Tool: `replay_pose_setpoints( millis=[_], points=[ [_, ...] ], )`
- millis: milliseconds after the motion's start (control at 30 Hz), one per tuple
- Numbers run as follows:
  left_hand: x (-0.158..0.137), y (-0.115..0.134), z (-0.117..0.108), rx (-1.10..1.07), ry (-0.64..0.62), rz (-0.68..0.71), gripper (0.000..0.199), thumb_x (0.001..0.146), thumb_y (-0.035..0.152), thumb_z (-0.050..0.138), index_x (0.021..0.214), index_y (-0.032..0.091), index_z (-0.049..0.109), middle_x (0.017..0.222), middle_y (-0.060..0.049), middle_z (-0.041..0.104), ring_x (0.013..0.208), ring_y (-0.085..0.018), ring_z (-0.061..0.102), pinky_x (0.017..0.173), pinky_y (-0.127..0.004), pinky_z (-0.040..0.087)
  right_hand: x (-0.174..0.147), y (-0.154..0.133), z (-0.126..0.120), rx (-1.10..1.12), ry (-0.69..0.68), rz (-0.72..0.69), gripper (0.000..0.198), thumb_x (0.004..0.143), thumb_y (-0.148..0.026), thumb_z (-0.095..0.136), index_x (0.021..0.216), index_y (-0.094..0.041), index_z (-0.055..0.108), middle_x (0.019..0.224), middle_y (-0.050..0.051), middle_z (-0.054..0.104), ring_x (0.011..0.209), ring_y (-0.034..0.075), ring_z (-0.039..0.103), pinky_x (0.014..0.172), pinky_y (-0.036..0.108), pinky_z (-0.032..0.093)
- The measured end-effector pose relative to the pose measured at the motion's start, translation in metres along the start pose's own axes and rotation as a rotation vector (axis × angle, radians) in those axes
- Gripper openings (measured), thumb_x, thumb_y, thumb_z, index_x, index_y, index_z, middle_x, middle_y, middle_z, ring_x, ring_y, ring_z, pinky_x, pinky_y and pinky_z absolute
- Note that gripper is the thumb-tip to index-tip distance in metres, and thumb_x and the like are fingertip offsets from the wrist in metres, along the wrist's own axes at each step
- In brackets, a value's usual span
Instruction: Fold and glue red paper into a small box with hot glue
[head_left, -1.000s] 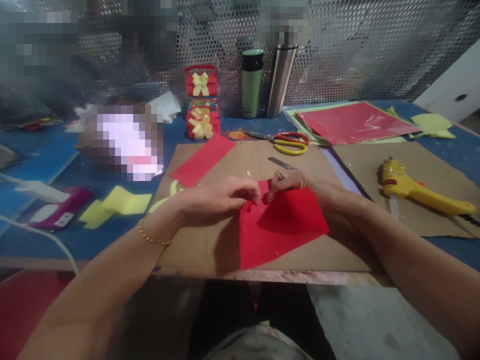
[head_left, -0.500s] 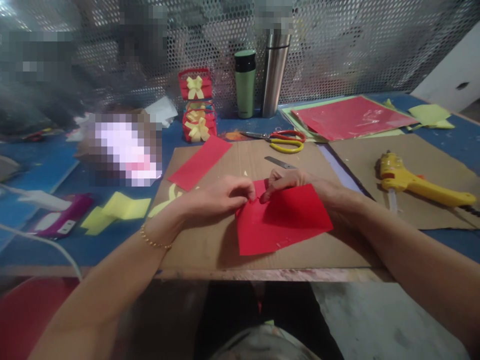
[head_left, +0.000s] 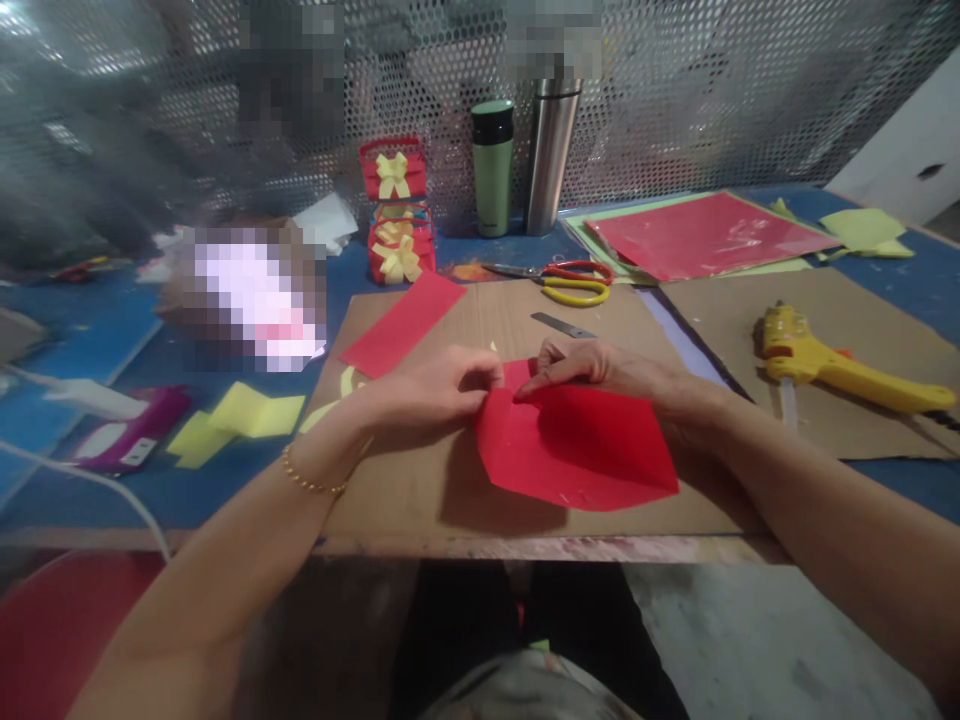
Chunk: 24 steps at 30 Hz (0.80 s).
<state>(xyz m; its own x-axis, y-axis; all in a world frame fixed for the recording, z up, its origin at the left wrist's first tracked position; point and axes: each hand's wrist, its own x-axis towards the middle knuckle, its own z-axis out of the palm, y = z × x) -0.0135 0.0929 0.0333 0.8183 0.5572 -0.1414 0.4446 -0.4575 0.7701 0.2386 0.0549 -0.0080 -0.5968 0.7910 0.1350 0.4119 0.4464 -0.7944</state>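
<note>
A folded sheet of red paper [head_left: 577, 450] is held between my two hands, over a cardboard sheet [head_left: 405, 490]. Its near part bends upward and casts a shadow. My left hand [head_left: 450, 385] pinches the paper's left edge between thumb and fingers. On the far edge, my right hand [head_left: 581, 365] grips the sheet, its index finger pressing down on the surface; part of that hand is behind the paper. Just beyond the right hand lies a flat metal blade [head_left: 561, 325]. A red paper strip [head_left: 405, 325] rests on the cardboard's far left.
Red-and-yellow scissors [head_left: 562, 280] lie at the back, before a green tumbler [head_left: 493, 170] and a steel flask [head_left: 553, 160]. Small red boxes with yellow bows [head_left: 397, 255] stand left of them. A yellow glue gun [head_left: 847, 370] is at right, a purple power strip [head_left: 135, 430] at left.
The red paper has tilted and bowed, its near right corner moving down and right. My right index finger has straightened onto the paper; my left hand has barely moved.
</note>
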Motion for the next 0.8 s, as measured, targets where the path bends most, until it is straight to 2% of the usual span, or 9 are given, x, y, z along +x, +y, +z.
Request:
replay_pose_setpoints(
  millis=[333,600,800],
  points=[
    [0.000,0.007,-0.001,0.106,0.011,-0.045,0.014,0.076,0.013,0.052,0.084,0.017,0.062,0.088,-0.002,0.067,0.084,-0.017,0.061,0.073,-0.029,0.046,0.001,0.002,-0.004,-0.099,-0.038,-0.071,0.030,0.101,-0.035,0.055,0.111,-0.030,0.083,0.085,0.002,0.056,0.078,0.015,0.052,0.071,0.031,0.040],
    [-0.001,0.011,0.000,0.119,0.020,-0.052,0.010,0.078,0.015,0.053,0.082,0.018,0.061,0.087,-0.003,0.068,0.084,-0.017,0.060,0.073,-0.029,0.046,0.001,-0.001,-0.004,-0.174,-0.056,-0.069,0.031,0.101,-0.036,0.054,0.115,-0.033,0.082,0.087,0.002,0.057,0.079,0.015,0.052,0.071,0.030,0.039],
    [-0.002,0.009,-0.004,0.105,-0.011,-0.023,0.013,0.080,0.016,0.054,0.089,0.018,0.064,0.093,-0.004,0.071,0.088,-0.018,0.063,0.076,-0.030,0.048,0.003,-0.005,-0.006,-0.255,-0.090,-0.030,0.033,0.099,-0.031,0.054,0.117,-0.034,0.081,0.091,0.003,0.059,0.084,0.017,0.054,0.077,0.032,0.039]
  ],
)
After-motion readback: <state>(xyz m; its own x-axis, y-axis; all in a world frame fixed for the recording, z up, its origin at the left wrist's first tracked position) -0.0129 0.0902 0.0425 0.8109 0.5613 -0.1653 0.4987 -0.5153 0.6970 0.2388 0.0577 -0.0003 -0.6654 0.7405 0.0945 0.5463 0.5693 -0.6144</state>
